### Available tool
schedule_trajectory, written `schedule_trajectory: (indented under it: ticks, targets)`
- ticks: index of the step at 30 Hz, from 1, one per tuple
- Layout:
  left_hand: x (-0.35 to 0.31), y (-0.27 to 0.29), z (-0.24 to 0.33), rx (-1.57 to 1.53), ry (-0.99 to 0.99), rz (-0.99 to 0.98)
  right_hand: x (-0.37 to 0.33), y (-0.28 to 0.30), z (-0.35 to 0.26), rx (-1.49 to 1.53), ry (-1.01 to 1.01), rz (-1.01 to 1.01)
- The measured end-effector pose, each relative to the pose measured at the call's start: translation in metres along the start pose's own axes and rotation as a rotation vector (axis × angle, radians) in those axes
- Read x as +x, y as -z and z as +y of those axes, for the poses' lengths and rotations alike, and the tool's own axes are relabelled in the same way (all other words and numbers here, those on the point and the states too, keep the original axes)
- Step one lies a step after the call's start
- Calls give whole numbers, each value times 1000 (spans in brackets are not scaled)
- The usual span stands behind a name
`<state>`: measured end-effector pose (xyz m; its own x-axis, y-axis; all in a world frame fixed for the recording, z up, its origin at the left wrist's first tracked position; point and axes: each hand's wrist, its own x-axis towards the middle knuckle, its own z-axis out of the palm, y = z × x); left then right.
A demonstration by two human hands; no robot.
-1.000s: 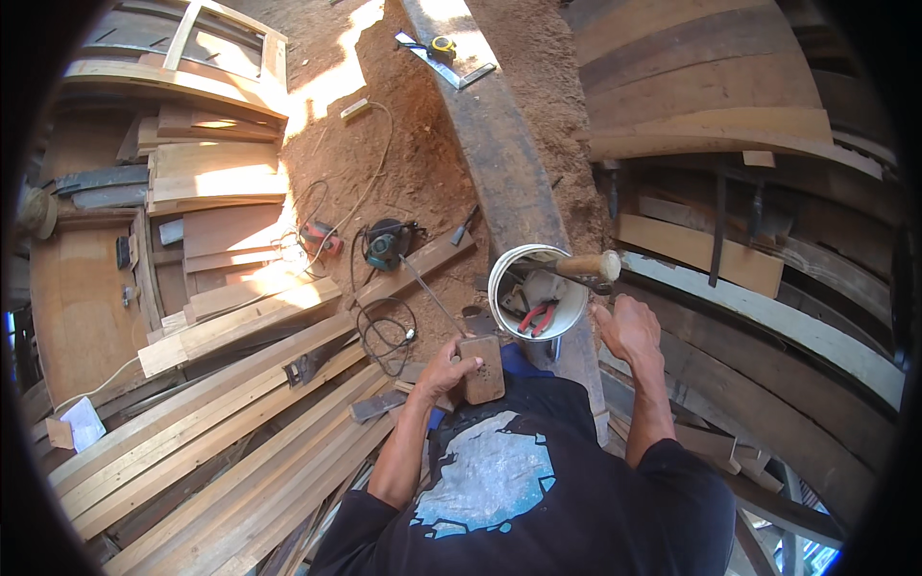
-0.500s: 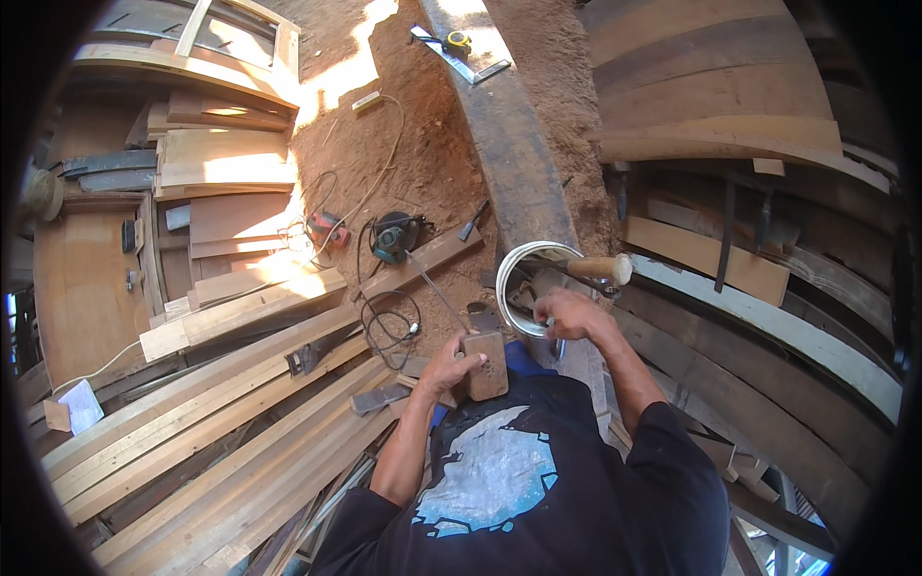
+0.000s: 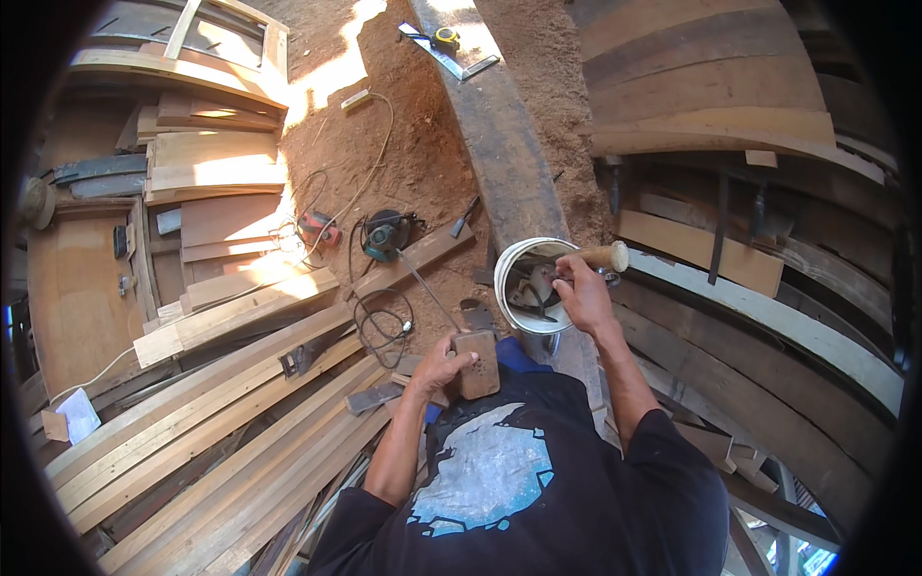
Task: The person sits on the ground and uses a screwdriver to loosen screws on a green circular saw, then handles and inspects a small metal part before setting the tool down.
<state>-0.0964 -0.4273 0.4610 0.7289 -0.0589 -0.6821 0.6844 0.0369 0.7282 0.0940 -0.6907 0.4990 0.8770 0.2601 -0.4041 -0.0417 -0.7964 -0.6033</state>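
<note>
My left hand (image 3: 443, 368) is closed around a brown wooden block (image 3: 476, 365), held just in front of my shirt. A thin metal rod (image 3: 429, 289) runs from beside the block toward the green power tool. My right hand (image 3: 582, 295) is over the right side of a white bucket (image 3: 502, 285), fingers curled together. What they hold, if anything, is hidden. Next to these fingers, a thick wooden handle (image 3: 605, 256) with a rounded end sticks out over the bucket's rim. Several dark tools and small pieces lie inside the bucket.
A long plank (image 3: 512, 158) runs ahead, bearing a try square (image 3: 445, 60) and a yellow tape measure (image 3: 446, 37). On the dirt are a green power tool (image 3: 386, 233), a red one (image 3: 318, 228) and cords. A chisel (image 3: 465, 217) rests on a beam. Stacked boards (image 3: 230, 403) line both sides.
My right hand has moved up and slightly right, from the bucket's near rim to beside the wooden handle. My left hand still holds the block. The view has shifted slightly.
</note>
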Motion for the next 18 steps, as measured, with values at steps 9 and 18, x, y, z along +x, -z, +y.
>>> schedule_trajectory:
  ticks: [9,18]
  targets:
    - [2,3,-1,-36,11,-20,-9,27,14,300,88,-20]
    - [4,0,3,26,-31,-16,4,-4,-19,-713,66,-657]
